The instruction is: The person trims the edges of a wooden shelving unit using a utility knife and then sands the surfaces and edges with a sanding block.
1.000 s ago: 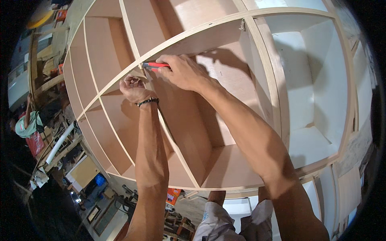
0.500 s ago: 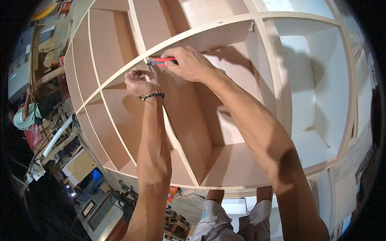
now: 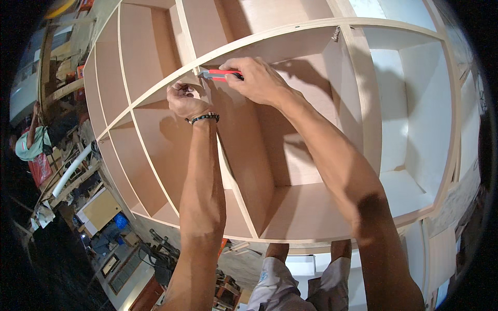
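My right hand (image 3: 259, 80) is closed around a red and grey utility knife (image 3: 215, 75). Its tip rests at the joint (image 3: 196, 70) where a divider meets the long, pale edge strip (image 3: 259, 34) of a plywood cabinet. Just below the tip, my left hand (image 3: 187, 101), with a beaded bracelet on the wrist, has curled fingers beside a pale, thin piece of edging; what they grip is unclear. The cabinet has several open compartments (image 3: 311, 212) in bare pinkish wood, and a white-lined one (image 3: 425, 119) at the right.
A person in a mint shirt (image 3: 30, 145) is at the far left among timber, a white pipe (image 3: 70, 173) and clutter. A tan board (image 3: 101, 210) lies lower left. My legs (image 3: 277, 251) show below the cabinet's near edge.
Both hands and the knife sit slightly higher and further right in the picture, and the cabinet has shifted similarly. The knife stays at the same joint.
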The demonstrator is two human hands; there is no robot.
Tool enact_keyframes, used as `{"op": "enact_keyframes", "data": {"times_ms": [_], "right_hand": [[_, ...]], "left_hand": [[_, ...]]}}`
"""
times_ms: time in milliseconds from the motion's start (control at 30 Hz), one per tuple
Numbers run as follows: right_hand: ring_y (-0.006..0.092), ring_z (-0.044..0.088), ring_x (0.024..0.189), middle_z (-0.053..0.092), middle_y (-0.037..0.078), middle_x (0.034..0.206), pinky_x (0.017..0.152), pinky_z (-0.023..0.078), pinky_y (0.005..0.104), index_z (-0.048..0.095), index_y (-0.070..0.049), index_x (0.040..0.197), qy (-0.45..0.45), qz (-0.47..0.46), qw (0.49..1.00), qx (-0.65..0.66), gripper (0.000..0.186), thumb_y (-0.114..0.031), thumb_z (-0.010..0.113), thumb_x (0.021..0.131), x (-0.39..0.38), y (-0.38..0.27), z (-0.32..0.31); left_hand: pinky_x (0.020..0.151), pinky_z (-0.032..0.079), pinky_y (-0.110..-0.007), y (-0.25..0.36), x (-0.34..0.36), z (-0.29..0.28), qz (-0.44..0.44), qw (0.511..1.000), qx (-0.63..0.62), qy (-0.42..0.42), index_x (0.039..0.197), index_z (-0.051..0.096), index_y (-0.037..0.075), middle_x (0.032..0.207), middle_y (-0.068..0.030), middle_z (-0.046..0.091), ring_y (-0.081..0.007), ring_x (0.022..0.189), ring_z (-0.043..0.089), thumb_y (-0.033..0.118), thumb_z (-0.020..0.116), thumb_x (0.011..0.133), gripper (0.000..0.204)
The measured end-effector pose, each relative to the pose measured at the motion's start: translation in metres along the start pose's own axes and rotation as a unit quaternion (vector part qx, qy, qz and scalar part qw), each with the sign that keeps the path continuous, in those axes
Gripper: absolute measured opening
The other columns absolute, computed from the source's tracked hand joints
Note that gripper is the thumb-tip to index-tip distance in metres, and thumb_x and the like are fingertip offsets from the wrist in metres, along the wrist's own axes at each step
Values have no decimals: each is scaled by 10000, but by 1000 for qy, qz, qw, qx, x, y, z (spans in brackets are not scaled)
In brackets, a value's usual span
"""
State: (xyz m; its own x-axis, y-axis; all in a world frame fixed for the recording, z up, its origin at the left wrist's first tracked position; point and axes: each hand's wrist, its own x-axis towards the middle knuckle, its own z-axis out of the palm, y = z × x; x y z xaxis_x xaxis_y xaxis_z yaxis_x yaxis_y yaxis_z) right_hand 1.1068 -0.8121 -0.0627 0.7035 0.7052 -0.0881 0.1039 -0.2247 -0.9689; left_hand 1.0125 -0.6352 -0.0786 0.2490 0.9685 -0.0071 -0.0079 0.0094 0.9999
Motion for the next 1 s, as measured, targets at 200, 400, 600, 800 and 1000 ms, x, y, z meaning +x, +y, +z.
{"op": "enact_keyframes", "data": {"times_ms": [200, 400, 600, 800, 1000], "right_hand": [[383, 722, 913, 750, 236, 1014, 847, 548, 447, 727, -7, 1207, 14, -9, 1000, 23, 373, -205, 623, 909, 6, 8, 3], [408, 725, 999, 745, 236, 1071, 897, 559, 464, 747, -51, 1179, -39, 13, 999, 8, 355, -261, 636, 915, 3, 1, -4], [317, 712, 881, 745, 207, 979, 817, 552, 427, 736, -23, 1198, -20, 19, 999, 38, 362, -223, 640, 911, -1, 2, -5], [256, 692, 748, 740, 188, 878, 737, 543, 397, 719, 13, 1213, -7, 7, 999, 43, 377, -185, 639, 903, -7, 9, 3], [327, 722, 811, 751, 212, 940, 788, 554, 424, 728, 5, 1199, -8, 8, 1000, 1, 371, -207, 637, 909, 7, -13, 10]], "left_hand": [[643, 365, -285, 1, -8, 6, -2, 999, 17, 36, 839, 632, 39, 744, -24, 573, -133, 698, 515, 315, 435, 1019, 383], [640, 368, -290, 0, -2, 3, -10, 999, -3, 40, 815, 635, 33, 739, -18, 562, -131, 691, 502, 328, 437, 1013, 407], [637, 372, -291, -1, -5, 2, 7, 999, 30, 40, 813, 646, 22, 730, -22, 564, -133, 678, 498, 356, 441, 1020, 443], [629, 370, -291, 0, -5, 6, 16, 997, 36, 60, 815, 649, 21, 735, -25, 569, -127, 670, 494, 355, 452, 1012, 435], [480, 333, -268, 0, 2, 4, 8, 1000, 3, 25, 849, 574, 71, 696, -9, 497, -125, 545, 456, 344, 409, 1044, 374]]}}
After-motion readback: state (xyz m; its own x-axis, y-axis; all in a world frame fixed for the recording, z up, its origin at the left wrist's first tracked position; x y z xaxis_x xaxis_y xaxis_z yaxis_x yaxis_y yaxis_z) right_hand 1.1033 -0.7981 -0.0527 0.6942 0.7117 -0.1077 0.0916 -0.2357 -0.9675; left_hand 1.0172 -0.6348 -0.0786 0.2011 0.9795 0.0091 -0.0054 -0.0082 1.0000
